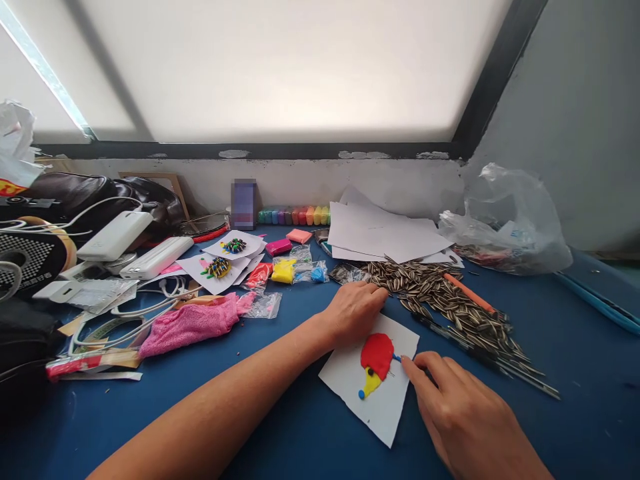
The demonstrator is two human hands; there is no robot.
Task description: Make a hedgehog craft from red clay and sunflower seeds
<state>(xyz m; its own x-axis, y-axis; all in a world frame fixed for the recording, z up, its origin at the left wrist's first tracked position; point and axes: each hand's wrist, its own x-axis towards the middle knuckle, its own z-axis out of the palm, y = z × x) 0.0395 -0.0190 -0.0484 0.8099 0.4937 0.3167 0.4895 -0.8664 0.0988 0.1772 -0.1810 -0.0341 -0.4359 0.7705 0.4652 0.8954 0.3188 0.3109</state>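
A white paper card [397,413] lies at an angle before me. On it is a clay figure: a red rounded body [377,355], a yellow pointed face [371,383] with a black dot, and a blue ball [361,395] at its tip. My left hand [356,311] rests across the card's upper edge with curled fingers; what lies under them is hidden. At the card's right edge, my right hand [463,403] has its fingertips on a thin blue clay strip [397,358] that meets the red body.
Sunflower seeds [450,300] are heaped beyond my hands, with pens [500,363] alongside. Farther back are white sheets [385,230], a plastic bag [510,227] and coloured clay packs [283,271]. Finished seed-and-clay cards [213,283], a pink cloth [193,327] and power banks [157,258] sit leftward.
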